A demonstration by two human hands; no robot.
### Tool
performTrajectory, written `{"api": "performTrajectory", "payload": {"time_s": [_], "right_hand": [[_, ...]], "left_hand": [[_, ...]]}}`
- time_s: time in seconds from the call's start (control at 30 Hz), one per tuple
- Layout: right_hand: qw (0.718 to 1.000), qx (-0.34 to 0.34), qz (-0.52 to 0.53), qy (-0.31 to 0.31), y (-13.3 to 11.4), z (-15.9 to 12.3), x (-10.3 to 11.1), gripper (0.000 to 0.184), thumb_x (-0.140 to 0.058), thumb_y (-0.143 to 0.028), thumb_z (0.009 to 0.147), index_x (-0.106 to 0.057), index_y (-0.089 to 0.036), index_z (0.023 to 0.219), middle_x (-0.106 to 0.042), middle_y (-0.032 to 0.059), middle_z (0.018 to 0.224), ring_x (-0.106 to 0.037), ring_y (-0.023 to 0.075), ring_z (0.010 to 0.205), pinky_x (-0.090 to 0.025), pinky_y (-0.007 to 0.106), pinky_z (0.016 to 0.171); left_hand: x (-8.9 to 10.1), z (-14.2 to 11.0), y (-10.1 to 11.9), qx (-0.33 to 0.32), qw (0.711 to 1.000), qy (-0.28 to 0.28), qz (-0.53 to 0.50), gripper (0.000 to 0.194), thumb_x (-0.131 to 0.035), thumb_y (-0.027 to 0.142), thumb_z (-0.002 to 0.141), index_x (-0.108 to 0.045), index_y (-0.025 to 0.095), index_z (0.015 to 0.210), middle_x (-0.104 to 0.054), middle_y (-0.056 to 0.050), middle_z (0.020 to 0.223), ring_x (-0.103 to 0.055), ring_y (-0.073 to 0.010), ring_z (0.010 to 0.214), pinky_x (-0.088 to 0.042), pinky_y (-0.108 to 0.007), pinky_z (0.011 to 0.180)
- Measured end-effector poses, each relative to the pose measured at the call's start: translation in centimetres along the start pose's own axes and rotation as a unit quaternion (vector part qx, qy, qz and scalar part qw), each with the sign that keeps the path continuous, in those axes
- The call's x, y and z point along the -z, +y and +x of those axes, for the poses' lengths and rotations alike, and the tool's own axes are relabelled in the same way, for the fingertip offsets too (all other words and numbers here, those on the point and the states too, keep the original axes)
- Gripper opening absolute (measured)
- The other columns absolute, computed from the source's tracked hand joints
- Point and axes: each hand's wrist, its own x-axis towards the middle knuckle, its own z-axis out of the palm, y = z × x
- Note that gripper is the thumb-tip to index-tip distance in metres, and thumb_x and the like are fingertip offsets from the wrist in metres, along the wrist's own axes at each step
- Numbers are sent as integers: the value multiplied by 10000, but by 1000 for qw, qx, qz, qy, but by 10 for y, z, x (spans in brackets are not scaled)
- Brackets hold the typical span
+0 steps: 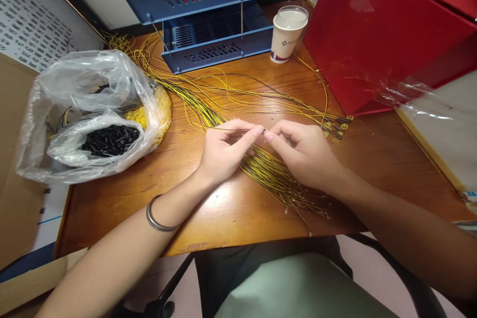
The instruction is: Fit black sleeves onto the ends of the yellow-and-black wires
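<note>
My left hand [225,151] and my right hand [300,151] meet fingertip to fingertip over the wooden desk [208,208]. Both are closed in a pinch. The left pinches a thin yellow-and-black wire [223,129] near its end. The right pinches a tiny dark piece at that wire's tip, too small to name. Under both hands lies a bundle of several thin yellow wires [272,174] that fans across the desk. A silver bangle [156,221] sits on my left wrist.
A clear plastic bag [89,114] at the left holds small black parts [110,140] and yellow pieces. A blue letter tray [212,15] stands at the back, a paper cup [287,32] beside it. A red box [376,35] fills the right. Wires with yellow terminals [337,129] lie near it.
</note>
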Motion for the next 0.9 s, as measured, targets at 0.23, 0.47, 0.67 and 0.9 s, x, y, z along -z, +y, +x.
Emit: {"api": "performTrajectory", "payload": {"time_s": [0.23,0.47,0.67,0.9], "right_hand": [[1000,-3,7,3,0,0,-1,282,-556,-284,954,-599,-166,701,-450,-51,540,-375,75,499,-276,255,527],[1000,-6,23,2,-2,-1,-1,271,-571,-285,943,-604,-168,701,-418,-63,509,-345,71,472,-262,255,509],[1000,-4,10,2,-2,-1,0,287,-573,-295,946,-603,-168,691,-427,-54,522,-357,73,485,-269,252,511],[1000,-6,1,3,-1,-1,-1,292,-583,-301,944,-615,-166,687,-422,-58,509,-355,71,478,-275,253,521]], "left_hand": [[0,1,1,-7,1000,2,-2,252,-793,384,793,-769,133,789,-755,-47,713,-633,-90,491,-533,-182,466],[-1,1,-1,-8,999,42,6,226,-791,352,803,-763,130,780,-762,-50,764,-627,-80,485,-537,-181,472],[-1,0,1,1,1000,8,2,229,-786,366,803,-775,138,782,-747,-41,729,-629,-84,499,-532,-175,473],[1,2,0,12,1000,-10,11,304,-775,439,806,-758,138,775,-729,-44,736,-574,-64,478,-491,-175,445]]}}
